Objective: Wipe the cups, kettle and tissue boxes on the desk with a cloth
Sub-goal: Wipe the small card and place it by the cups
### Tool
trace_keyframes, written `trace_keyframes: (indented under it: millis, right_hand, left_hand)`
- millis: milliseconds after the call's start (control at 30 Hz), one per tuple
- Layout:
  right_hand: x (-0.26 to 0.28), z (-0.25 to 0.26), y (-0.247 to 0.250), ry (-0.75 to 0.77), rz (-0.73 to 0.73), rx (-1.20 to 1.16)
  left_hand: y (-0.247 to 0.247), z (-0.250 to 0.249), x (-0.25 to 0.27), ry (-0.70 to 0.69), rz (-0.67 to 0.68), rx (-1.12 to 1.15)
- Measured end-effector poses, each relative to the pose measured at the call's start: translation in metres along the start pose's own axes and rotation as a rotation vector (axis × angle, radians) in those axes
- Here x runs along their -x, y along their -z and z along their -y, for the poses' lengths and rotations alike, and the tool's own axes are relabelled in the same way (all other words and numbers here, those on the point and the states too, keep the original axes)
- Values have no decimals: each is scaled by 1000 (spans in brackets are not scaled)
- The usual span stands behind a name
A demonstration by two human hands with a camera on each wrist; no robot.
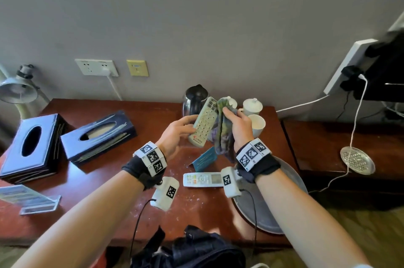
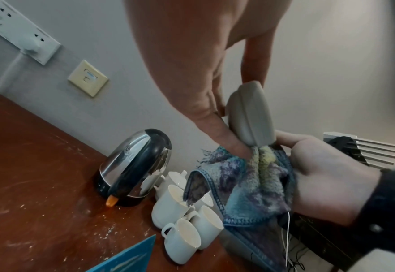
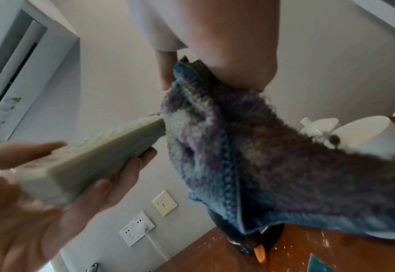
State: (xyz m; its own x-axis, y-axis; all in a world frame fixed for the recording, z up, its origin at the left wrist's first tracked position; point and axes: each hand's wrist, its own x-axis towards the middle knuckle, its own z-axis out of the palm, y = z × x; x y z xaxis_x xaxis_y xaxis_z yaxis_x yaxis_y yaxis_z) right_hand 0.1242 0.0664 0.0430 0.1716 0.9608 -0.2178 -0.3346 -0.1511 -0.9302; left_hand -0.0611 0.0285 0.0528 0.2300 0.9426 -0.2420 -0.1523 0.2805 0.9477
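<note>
**A:** From the head view, what have I got in hand?

**B:** Your left hand (image 1: 178,134) is curled round the lower half of a cream remote control (image 1: 204,123), lifted clear of the desk (image 1: 113,182). I'd judge it's held up so the cloth (image 1: 223,127) can reach its edge. Your right hand (image 1: 239,127) is clenched on that cloth, pressing it to the remote's right side.

**A:** Which way does the remote run?

**B:** Its long axis climbs steeply, button face toward you, top end leaning toward the steel kettle (image 1: 195,99) behind it. The white cups (image 1: 258,124) sit just right of the kettle; the two dark tissue boxes (image 1: 99,136) lie well left of it, slots up. A second remote (image 1: 202,179) lies flat on the desk, nearer you than the kettle.

**A:** And the left wrist view?

**B:** The remote's rounded end (image 2: 250,119) faces the lens, so its length runs away from the camera. The fingers (image 2: 220,136) of the left hand brace it while the cloth (image 2: 257,182) bunches beneath in the right hand (image 2: 327,176). Right of the kettle (image 2: 135,165) stand the cups (image 2: 180,220), clustered, mouths open.

**A:** Right wrist view?

**B:** The remote (image 3: 103,156) slants up toward the cloth (image 3: 227,156), which wraps its far end. It's blurred, so I can't say whether the cloth covers the top buttons. The kettle's base, I think, shows below the cloth.
</note>
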Motion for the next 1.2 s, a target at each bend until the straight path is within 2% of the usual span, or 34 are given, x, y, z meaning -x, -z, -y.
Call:
trace_keyframes:
  millis: [167,333,567,700,867,1033,1200]
  right_hand:
    - [-7,-10,-5,-200,-13,-154]
    - [-13,-25,-7,-299,-60,-170]
    - [-13,-45,-7,-305,-225,-167]
    - [-11,-54,-11,-298,-319,-130]
    - [-7,-70,-12,-270,-348,-24]
    - [-1,-83,-7,-233,-323,126]
    - [4,-92,11,-248,-419,187]
  left_hand:
    - [14,0,-8,64,68,-53]
    - [27,3,-20,168,142,-142]
    - [38,15,-35,212,18,-168]
    - [46,23,-47,184,57,-402]
    - [50,36,-59,89,75,-984]
    - [64,50,-74,44,109,-1135]
    - [91,69,-95,36,119,-1265]
